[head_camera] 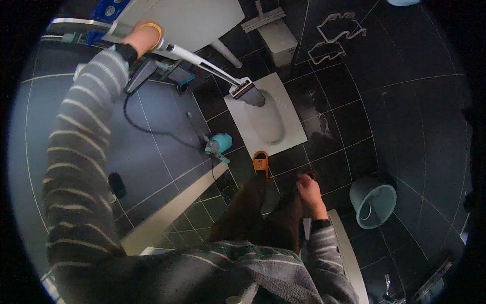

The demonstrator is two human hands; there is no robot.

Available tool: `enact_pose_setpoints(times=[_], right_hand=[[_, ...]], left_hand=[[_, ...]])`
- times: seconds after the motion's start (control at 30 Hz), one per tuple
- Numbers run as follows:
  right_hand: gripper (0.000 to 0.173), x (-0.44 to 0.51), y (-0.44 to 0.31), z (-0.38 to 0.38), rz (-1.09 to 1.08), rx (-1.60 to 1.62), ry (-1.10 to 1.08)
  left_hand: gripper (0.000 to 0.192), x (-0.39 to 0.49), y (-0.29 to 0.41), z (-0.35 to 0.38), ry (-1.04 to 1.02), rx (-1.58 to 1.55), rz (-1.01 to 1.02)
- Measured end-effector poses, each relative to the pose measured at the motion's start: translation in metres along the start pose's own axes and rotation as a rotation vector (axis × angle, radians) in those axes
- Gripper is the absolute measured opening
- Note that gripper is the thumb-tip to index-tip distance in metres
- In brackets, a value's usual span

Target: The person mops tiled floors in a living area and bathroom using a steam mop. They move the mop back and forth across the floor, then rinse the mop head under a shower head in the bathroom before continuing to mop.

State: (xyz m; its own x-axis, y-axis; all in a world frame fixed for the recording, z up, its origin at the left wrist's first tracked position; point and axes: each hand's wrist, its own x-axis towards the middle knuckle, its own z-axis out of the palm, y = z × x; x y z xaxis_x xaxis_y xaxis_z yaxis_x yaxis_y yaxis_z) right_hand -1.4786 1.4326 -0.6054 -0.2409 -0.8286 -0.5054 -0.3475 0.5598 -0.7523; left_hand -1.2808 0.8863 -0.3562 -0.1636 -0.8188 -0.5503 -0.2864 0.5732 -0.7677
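Note:
My left hand point(143, 40), largely seen at the wrist with a yellow ring-shaped band round it, is at the upper left, closed round the white pole of a mop point(193, 59). The pole slants down to the right, and its white head with a dark grey, wet-looking pad point(252, 95) hangs over the upper end of a white squat toilet point(298, 136). My right hand point(310, 190) is low, beside my right thigh, with curled fingers. It is small and dim, and whether it holds anything cannot be told. An orange slipper point(260, 163) is at the toilet's lower edge.
A white washbasin point(182, 22) is at the top left. A brush point(264, 19) rests by a lidded bin point(280, 45). A turquoise spray bottle point(219, 143) stands near a light ledge point(178, 205). A grey-green bucket point(374, 205) is at the right. White marks and wet patches show on the dark tiles.

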Motion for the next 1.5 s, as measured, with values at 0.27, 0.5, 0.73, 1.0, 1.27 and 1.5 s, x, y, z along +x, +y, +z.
enact_pose_setpoints(times=[0.27,0.5,0.73,1.0,1.27,1.5], right_hand=[[0.028,0.058,-0.062,0.022,-0.138,0.448,-0.172],[0.035,0.004,-0.040,0.032,0.077,0.481,-0.639],[0.031,-0.056,-0.048,0.122,0.930,1.082,-0.793],[0.023,-0.067,-0.029,0.162,1.001,1.126,-0.487],[0.017,-0.063,-0.042,0.175,0.851,0.945,-0.392],[0.017,-0.060,-0.043,0.173,0.643,1.002,-0.452]], left_hand=[[0.030,-0.179,0.054,0.106,-0.450,-0.786,0.241],[0.034,-0.355,0.253,0.109,-1.460,-1.851,-0.163],[0.041,-0.430,0.387,0.087,-1.258,-2.444,-0.292],[0.044,-0.446,0.441,0.124,-1.073,-2.815,-0.261],[0.042,-0.462,0.440,0.142,-1.004,-3.039,-0.249],[0.041,-0.462,0.443,0.144,-1.001,-3.208,-0.169]])
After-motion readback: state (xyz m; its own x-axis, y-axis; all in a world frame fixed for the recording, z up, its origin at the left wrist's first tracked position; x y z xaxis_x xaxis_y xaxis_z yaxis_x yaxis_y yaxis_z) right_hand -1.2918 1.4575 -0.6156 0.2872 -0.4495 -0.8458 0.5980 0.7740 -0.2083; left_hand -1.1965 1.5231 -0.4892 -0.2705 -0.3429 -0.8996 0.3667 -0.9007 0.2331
